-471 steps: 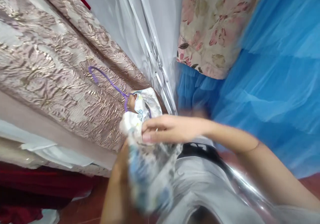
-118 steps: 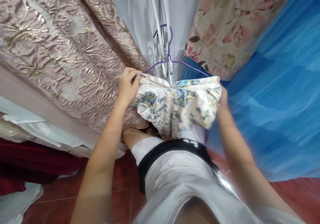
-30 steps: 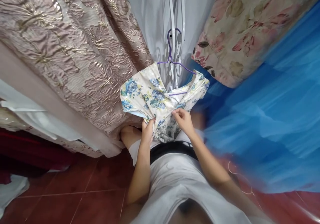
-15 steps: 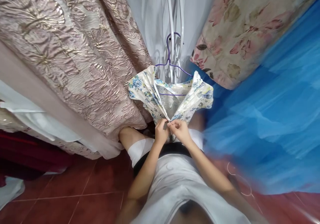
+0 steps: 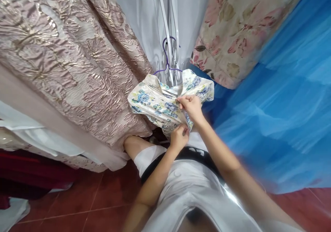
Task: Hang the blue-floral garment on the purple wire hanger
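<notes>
A white garment with blue flowers (image 5: 150, 102) hangs by its shoulders on a purple hanger (image 5: 166, 54) in front of my lap. My right hand (image 5: 191, 106) pinches the garment near its neckline, at the upper end of the front opening. Lower down, close to my waist, my left hand (image 5: 179, 136) has its fingers closed on the garment's front edge. The two front sides lie close together between my hands. Whether a zipper or buttons run along that edge is too small to make out.
Pink-gold embossed fabric (image 5: 103, 70) hangs at the left. A beige floral cloth (image 5: 232, 35) and blue tulle (image 5: 266, 114) hang at the right. White straps (image 5: 162, 11) and pale cloth are behind the hanger. The red tiled floor (image 5: 103, 201) lies below.
My right hand has moved up from the lower front to the neckline, and my left hand stays low. The open V of the front has closed. The view has shifted a little.
</notes>
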The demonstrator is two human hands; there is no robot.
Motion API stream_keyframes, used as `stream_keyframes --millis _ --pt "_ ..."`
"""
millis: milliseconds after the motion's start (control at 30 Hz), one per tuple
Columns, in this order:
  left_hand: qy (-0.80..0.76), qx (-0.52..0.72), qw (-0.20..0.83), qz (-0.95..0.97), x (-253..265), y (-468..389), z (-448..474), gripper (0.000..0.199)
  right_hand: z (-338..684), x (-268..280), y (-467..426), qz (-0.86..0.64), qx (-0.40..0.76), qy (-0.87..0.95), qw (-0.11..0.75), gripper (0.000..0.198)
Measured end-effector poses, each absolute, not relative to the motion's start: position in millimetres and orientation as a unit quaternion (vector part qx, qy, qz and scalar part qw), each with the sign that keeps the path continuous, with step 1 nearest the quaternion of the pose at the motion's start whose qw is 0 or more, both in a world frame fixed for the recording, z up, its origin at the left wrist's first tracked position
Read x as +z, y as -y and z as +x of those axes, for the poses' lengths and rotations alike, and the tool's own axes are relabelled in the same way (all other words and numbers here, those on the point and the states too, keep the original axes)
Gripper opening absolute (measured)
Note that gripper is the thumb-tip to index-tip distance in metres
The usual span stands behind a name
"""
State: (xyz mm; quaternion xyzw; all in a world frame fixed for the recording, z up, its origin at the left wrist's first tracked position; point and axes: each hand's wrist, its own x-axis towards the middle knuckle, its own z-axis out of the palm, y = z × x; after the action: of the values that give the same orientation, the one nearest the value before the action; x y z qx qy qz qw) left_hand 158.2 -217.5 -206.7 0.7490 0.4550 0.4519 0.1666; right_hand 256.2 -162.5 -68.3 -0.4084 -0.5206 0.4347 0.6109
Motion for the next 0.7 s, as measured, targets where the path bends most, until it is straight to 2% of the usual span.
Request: stream_keyframes --millis 367,467,567,633,700 --pt "-0.434 0.436 0.208 0.761 -226.6 234.3 132.8 0.014 228.9 -24.6 111.8 -0.344 0.427 0.508 0.664 0.034" --pt "-0.401 0.495 0.154 0.755 -185.9 217.4 113.5 0.01 230.8 -28.9 117.8 -0.339 0.423 0.515 0.664 0.03" --pt "-0.369 0.587 0.019 0.72 -111.7 187.1 93.4 0.024 232.5 -36.9 124.1 -0.341 0.42 0.512 0.668 0.026" --pt "-0.356 0.573 -0.046 0.737 -61.2 162.3 83.4 0.034 232.7 -39.4 125.2 -0.341 0.409 0.518 0.669 0.026" --pt "-0.359 0.485 -0.063 0.795 -24.0 137.8 77.9 0.036 231.7 -39.0 123.4 -0.341 0.397 0.526 0.67 0.027"
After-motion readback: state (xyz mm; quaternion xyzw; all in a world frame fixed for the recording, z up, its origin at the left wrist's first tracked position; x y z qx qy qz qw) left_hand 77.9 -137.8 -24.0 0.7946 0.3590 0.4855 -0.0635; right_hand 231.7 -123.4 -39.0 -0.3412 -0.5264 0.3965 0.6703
